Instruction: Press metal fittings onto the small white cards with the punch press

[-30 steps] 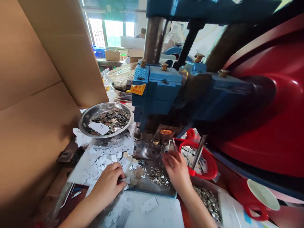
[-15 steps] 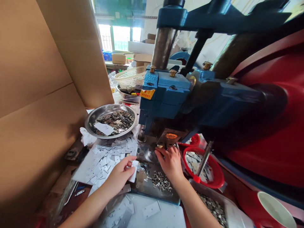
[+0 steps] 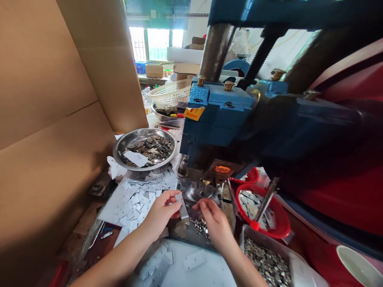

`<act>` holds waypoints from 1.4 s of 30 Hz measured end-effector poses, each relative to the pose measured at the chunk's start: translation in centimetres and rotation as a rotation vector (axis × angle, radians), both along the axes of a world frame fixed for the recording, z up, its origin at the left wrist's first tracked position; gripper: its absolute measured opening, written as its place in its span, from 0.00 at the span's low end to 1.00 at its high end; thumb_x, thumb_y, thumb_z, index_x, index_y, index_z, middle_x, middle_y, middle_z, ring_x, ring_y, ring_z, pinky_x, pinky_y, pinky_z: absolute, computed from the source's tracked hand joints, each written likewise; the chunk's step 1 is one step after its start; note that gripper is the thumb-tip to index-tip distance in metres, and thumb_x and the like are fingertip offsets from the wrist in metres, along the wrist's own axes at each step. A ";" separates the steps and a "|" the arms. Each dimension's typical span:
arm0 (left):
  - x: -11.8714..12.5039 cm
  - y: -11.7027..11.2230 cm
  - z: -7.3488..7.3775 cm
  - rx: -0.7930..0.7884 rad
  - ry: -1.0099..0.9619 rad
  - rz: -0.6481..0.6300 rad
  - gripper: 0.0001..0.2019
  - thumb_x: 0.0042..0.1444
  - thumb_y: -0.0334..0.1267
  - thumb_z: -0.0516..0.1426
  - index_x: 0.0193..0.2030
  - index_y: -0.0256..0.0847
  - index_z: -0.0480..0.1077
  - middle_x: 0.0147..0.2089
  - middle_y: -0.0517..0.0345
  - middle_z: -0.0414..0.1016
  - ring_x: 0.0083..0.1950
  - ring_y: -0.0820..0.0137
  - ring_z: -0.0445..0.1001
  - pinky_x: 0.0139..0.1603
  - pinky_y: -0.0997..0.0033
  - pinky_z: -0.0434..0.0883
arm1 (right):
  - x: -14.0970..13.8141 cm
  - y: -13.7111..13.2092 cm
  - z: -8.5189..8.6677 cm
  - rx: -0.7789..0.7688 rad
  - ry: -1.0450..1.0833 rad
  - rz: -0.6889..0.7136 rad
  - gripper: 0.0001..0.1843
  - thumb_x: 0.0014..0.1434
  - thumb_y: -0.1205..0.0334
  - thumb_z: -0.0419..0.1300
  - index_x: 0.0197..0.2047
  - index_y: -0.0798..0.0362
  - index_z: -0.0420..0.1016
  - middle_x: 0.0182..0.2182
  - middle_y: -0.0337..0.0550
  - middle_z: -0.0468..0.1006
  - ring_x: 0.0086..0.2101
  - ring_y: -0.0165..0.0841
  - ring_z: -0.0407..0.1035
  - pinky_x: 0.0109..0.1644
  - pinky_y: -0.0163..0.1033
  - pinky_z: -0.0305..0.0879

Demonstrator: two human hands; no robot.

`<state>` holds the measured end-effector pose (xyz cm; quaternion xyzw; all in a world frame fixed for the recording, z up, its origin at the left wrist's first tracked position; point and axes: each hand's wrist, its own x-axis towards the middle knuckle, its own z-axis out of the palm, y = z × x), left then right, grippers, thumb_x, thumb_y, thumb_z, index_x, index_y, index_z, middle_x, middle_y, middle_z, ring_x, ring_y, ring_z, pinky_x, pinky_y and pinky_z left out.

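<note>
My left hand (image 3: 164, 211) pinches a pale flat metal plate (image 3: 183, 211) with small holes, held tilted over the front of the press bed; whether it is one plate or a stack I cannot tell. To its right, my right hand (image 3: 216, 223) has thumb and fingers drawn together, and anything between them is too small or hidden to make out. Small shiny metal bits (image 3: 200, 226) lie heaped on the dark bed between my hands. Behind them stands the blue press (image 3: 221, 115), its lower tooling (image 3: 199, 191) just beyond my fingertips.
Many loose plates (image 3: 134, 203) cover a white sheet at left, below a steel bowl (image 3: 118, 153) of dark metal parts. Red baskets (image 3: 285, 231) and a clear bin (image 3: 269, 259) of metal bits stand at right. Cardboard (image 3: 54, 159) walls the left side.
My right hand has drawn back from the press tooling toward me and closed its fingers. My left hand has moved a little right, raising the plate closer to it. The view has shifted slightly.
</note>
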<state>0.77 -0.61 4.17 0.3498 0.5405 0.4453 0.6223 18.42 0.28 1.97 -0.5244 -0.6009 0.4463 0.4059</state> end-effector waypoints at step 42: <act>2.5 7.3 -1.6 0.598 0.729 -0.148 0.13 0.55 0.34 0.57 0.49 0.40 0.70 0.50 0.51 0.71 0.53 0.61 0.68 0.56 0.59 0.63 | 2.8 5.9 -2.6 0.422 -0.290 -0.345 0.14 0.55 0.53 0.54 0.40 0.53 0.70 0.39 0.48 0.72 0.40 0.40 0.67 0.45 0.46 0.65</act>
